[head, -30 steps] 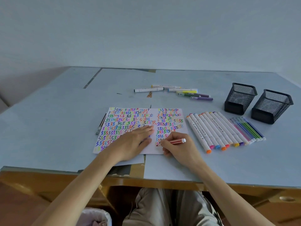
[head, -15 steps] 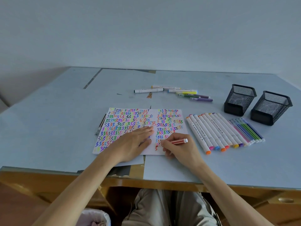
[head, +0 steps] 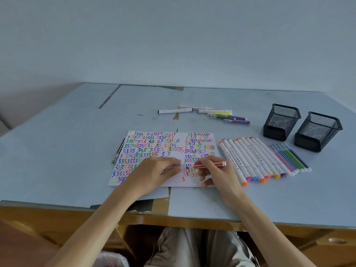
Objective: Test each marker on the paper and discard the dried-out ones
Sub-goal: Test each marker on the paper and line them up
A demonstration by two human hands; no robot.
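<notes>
White paper sheet [head: 200,182] covered in coloured zigzags, near tabletop [head: 57,160] front edge; left hand [head: 154,173] flat on it, fingers spread; right hand [head: 217,174] fingers gripping red striped marker [head: 209,165], tip on paper; bare tabletop toward left edge

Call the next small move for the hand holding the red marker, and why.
Probably finish the zigzag stroke and check the ink. The right hand holds the red striped marker tip-down on the white scribble-covered paper, the left hand pins the sheet flat, and fresh red marks sit just below the tip.
</notes>
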